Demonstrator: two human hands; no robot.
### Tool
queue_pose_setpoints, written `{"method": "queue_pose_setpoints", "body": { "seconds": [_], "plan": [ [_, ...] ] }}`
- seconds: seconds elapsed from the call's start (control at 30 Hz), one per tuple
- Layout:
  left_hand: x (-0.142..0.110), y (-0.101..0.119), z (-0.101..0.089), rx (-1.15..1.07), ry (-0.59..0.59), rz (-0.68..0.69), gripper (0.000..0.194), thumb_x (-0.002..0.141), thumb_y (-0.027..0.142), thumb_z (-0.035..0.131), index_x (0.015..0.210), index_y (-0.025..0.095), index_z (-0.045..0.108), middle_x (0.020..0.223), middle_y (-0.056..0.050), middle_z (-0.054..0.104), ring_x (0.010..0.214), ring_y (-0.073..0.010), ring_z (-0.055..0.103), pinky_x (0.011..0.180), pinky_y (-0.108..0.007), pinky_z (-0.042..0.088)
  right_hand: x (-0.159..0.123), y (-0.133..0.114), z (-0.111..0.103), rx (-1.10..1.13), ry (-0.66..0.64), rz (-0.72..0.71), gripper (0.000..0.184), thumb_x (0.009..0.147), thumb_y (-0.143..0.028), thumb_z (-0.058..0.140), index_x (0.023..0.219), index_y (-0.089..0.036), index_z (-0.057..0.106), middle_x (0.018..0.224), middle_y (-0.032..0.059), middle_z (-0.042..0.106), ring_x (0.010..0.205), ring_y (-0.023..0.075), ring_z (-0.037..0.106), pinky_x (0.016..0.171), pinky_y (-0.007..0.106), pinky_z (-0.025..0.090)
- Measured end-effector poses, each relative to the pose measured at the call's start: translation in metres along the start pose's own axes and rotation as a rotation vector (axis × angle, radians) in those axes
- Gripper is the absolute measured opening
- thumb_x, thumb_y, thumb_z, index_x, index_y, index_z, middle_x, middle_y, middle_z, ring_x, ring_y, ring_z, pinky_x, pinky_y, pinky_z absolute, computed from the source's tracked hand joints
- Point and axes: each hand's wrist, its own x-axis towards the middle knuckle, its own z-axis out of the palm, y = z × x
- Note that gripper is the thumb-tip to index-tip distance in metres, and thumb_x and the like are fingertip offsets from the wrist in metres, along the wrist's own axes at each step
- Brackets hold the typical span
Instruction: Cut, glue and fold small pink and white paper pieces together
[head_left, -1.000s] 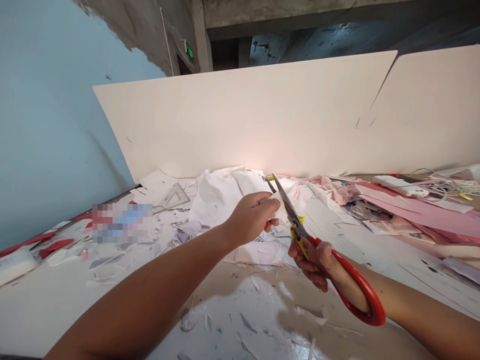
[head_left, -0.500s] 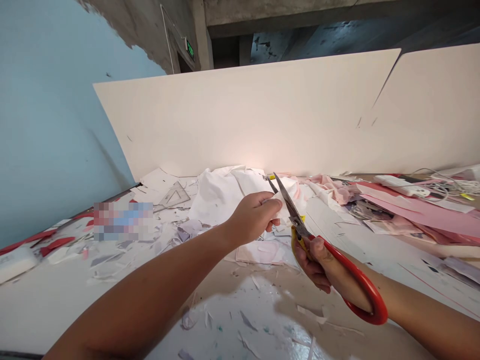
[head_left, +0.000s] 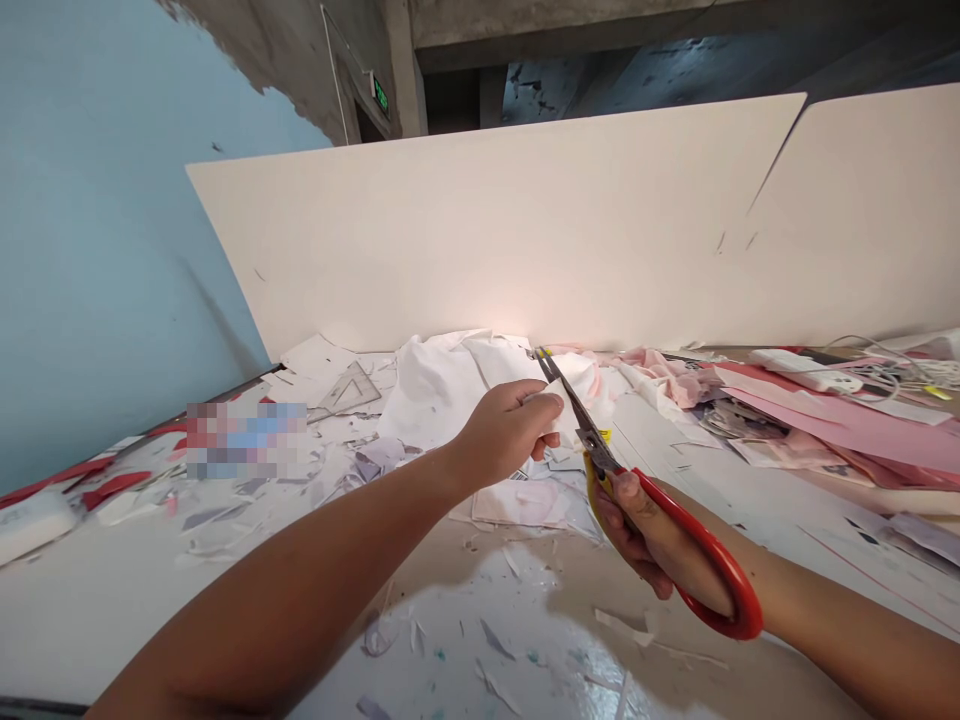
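Cream board point(head_left: 480, 230) standing tilted, blue wall point(head_left: 97, 250) running off L of bd, green exit sign point(head_left: 380, 97) showing above bd. Crumpled white sheets point(head_left: 435, 385) and clear set square point(head_left: 347, 390) lying at bd's foot; pink sheets point(head_left: 840, 420) and white power strip point(head_left: 802, 370) sitting at foot twd R end.
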Motion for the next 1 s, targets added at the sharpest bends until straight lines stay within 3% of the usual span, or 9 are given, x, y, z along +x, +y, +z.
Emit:
{"method": "queue_pose_setpoints", "body": {
  "seconds": [0.17, 0.27, 0.37, 0.43, 0.57, 0.7, 1.0],
  "plan": [
    [-0.002, 0.002, 0.000, 0.020, -0.039, -0.014, 0.024, 0.077, 0.026, 0.042, 0.055, 0.018, 0.036, 0.051, 0.002, 0.045, 0.047, -0.0076, 0.045, 0.048, -0.021, 0.036, 0.005, 0.004, 0.001, 0.246, 0.110, -0.064, 0.052, 0.076, -0.069, 0.027, 0.072, -0.020, 0.043, 0.050, -0.0045, 0.044, 0.047, 0.0134, 0.052, 0.048, 0.026, 0.040],
    [-0.005, 0.003, 0.003, 0.080, -0.271, -0.094, 0.022, 0.076, 0.028, 0.046, 0.057, 0.017, 0.042, 0.054, 0.001, 0.051, 0.046, -0.0074, 0.044, 0.047, -0.021, 0.036, 0.008, 0.003, -0.002, 0.417, 0.163, -0.121, 0.046, 0.074, -0.065, 0.043, 0.076, -0.019, 0.047, 0.063, -0.0002, 0.055, 0.060, 0.0169, 0.060, 0.061, 0.031, 0.047],
    [-0.008, 0.002, 0.007, 0.118, -0.531, -0.213, 0.019, 0.075, 0.032, 0.049, 0.065, 0.016, 0.050, 0.064, -0.001, 0.055, 0.052, -0.0081, 0.047, 0.051, -0.022, 0.039, 0.010, 0.002, -0.005, 0.409, 0.231, -0.128, 0.036, 0.067, -0.051, 0.063, 0.076, -0.019, 0.049, 0.065, -0.0011, 0.056, 0.056, 0.0150, 0.058, 0.053, 0.027, 0.044],
    [-0.009, 0.002, 0.009, 0.110, -0.580, -0.252, 0.020, 0.075, 0.036, 0.049, 0.071, 0.017, 0.053, 0.072, -0.001, 0.055, 0.058, -0.0088, 0.050, 0.056, -0.023, 0.041, 0.010, 0.002, -0.006, 0.343, 0.298, -0.109, 0.033, 0.065, -0.044, 0.067, 0.078, -0.020, 0.049, 0.060, -0.0033, 0.054, 0.051, 0.0135, 0.055, 0.047, 0.024, 0.039],
    [-0.009, 0.002, 0.008, 0.107, -0.587, -0.263, 0.018, 0.075, 0.035, 0.049, 0.076, 0.018, 0.055, 0.080, -0.001, 0.054, 0.065, -0.0095, 0.052, 0.059, -0.023, 0.042, 0.010, 0.002, -0.006, 0.262, 0.347, -0.098, 0.027, 0.068, -0.039, 0.066, 0.079, -0.022, 0.048, 0.059, -0.0050, 0.054, 0.052, 0.0129, 0.054, 0.051, 0.025, 0.040],
    [-0.008, 0.005, 0.005, 0.170, -0.596, -0.225, 0.015, 0.073, 0.032, 0.050, 0.075, 0.018, 0.056, 0.072, 0.000, 0.055, 0.060, -0.0091, 0.051, 0.054, -0.021, 0.040, 0.010, 0.002, -0.008, 0.198, 0.398, -0.111, 0.025, 0.069, -0.039, 0.065, 0.075, -0.022, 0.048, 0.061, -0.0052, 0.053, 0.058, 0.0127, 0.053, 0.057, 0.026, 0.040],
    [0.000, -0.007, 0.007, 0.091, -0.295, -0.116, 0.012, 0.069, 0.029, 0.053, 0.067, 0.019, 0.048, 0.065, 0.003, 0.053, 0.061, -0.0092, 0.051, 0.052, -0.020, 0.035, 0.014, -0.002, -0.007, 0.496, 0.553, -0.150, 0.041, 0.059, -0.038, 0.074, 0.073, -0.022, 0.039, 0.064, -0.0061, 0.053, 0.061, 0.0152, 0.059, 0.059, 0.029, 0.043]
  ]
}}
